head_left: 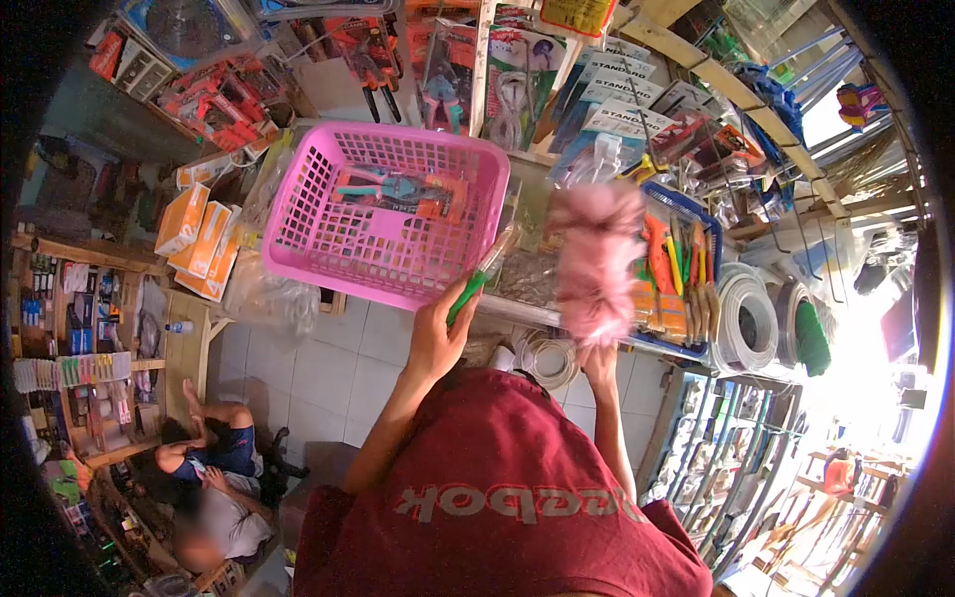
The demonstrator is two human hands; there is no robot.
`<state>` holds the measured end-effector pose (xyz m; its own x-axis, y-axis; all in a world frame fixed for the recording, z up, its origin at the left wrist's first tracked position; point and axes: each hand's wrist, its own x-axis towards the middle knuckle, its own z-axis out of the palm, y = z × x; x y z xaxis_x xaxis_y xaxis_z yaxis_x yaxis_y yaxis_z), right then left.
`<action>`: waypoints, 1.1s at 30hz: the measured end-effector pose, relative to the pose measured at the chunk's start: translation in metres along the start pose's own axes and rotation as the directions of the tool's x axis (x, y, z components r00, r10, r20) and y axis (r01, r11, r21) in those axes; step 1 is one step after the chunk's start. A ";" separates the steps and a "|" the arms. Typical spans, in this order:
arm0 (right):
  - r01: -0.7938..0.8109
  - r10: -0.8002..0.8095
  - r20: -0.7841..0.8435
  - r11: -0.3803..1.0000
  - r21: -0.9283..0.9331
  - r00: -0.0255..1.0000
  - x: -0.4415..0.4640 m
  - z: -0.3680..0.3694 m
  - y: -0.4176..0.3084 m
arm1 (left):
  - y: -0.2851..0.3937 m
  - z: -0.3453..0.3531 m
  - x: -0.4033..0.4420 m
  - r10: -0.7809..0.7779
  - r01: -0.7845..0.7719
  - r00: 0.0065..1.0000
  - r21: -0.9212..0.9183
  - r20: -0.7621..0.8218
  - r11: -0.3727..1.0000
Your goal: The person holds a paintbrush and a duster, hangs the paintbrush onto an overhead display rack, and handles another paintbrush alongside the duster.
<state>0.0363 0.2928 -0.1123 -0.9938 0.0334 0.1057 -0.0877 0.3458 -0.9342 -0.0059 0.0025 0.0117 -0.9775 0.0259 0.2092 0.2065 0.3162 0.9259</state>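
Observation:
My left hand is closed around the green handle of a paintbrush, bristles pointing up, beside the near right corner of a pink plastic basket. Inside the basket lies a packaged pair of pruning shears with teal handles. My right hand grips the lower end of a pink fluffy duster, smeared by motion. The duster is raised over the counter, left of a blue tray of brushes with orange, yellow and green handles.
Orange boxes stand left of the basket. Packaged tools hang behind it. Coiled white hose is at the right, and another coil lies below the counter. A person sits on the floor at lower left.

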 end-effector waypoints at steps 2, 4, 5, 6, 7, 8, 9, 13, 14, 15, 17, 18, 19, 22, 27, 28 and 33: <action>0.061 -0.060 0.048 0.998 -0.023 0.997 -0.008 0.005 0.034 | -0.002 0.001 0.000 0.029 -0.029 1.000 0.017 0.008 0.999; 0.032 -0.015 0.237 0.997 -0.065 0.971 0.011 0.004 -0.032 | -0.011 0.002 -0.003 0.083 -0.088 0.994 0.083 0.068 0.993; -0.213 0.279 0.385 0.955 -0.206 0.880 0.008 -0.003 -0.030 | -0.022 -0.002 -0.008 0.116 -0.134 0.985 0.141 0.125 0.981; -0.119 0.136 0.253 0.990 -0.081 0.958 0.008 0.003 -0.041 | -0.019 -0.006 -0.007 0.142 -0.178 0.973 0.198 0.182 0.964; -0.006 0.003 0.098 0.999 0.032 0.995 0.006 0.010 -0.053 | -0.014 -0.005 -0.006 0.092 -0.106 0.988 0.114 0.123 0.988; 0.136 -0.125 0.072 0.971 -0.197 0.990 0.004 0.007 -0.036 | -0.007 -0.001 -0.004 0.036 -0.037 0.997 0.024 0.070 0.999; 0.260 -0.253 0.074 0.871 -0.416 0.965 0.001 0.003 0.003 | 0.000 0.001 -0.001 -0.025 0.026 0.999 -0.070 0.024 0.997; -0.080 0.071 0.124 0.994 0.070 0.990 0.005 0.016 -0.037 | 0.002 0.000 -0.002 -0.096 0.106 0.991 -0.110 0.092 0.988; -0.110 0.139 0.232 0.985 -0.134 0.963 0.005 0.015 -0.032 | -0.008 0.000 -0.003 0.000 0.007 0.997 -0.096 0.080 0.995; -0.059 0.076 0.254 0.995 -0.075 0.964 0.003 0.017 -0.032 | -0.015 -0.001 -0.003 0.095 -0.090 0.993 -0.081 0.067 0.993; 0.074 -0.072 0.042 0.997 -0.037 0.997 -0.003 0.024 -0.023 | -0.027 -0.001 -0.008 0.020 -0.008 0.998 -0.172 0.068 0.985; 0.120 -0.122 -0.038 0.991 -0.052 0.992 -0.005 0.026 -0.015 | -0.012 -0.005 -0.005 -0.146 0.169 0.984 -0.276 0.102 0.946; 0.032 -0.032 -0.007 0.999 0.013 0.999 -0.006 0.026 0.001 | -0.001 -0.006 -0.004 -0.301 0.337 0.941 -0.369 0.154 0.866; -0.076 0.072 0.090 0.996 0.041 0.993 0.000 0.027 -0.004 | 0.007 -0.012 -0.004 -0.384 0.464 0.886 -0.486 0.260 0.740; 0.122 -0.122 0.005 0.992 0.014 0.992 -0.004 0.031 -0.005 | -0.004 -0.008 -0.002 -0.212 0.266 0.964 -0.509 0.163 0.818; 0.071 -0.060 0.109 0.993 -0.098 0.992 0.005 0.023 -0.016 | 0.005 -0.013 0.000 -0.280 0.350 0.937 -0.514 0.210 0.783; -0.043 0.048 0.299 0.999 -0.021 0.953 0.006 0.034 -0.037 | 0.015 -0.016 0.003 -0.335 0.428 0.904 -0.571 0.266 0.701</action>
<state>0.0308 0.2483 -0.0883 -0.9717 -0.2317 -0.0456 -0.0430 0.3636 -0.9306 -0.0047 -0.0083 0.0316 -0.9640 0.1699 -0.2047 -0.2493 -0.3084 0.9180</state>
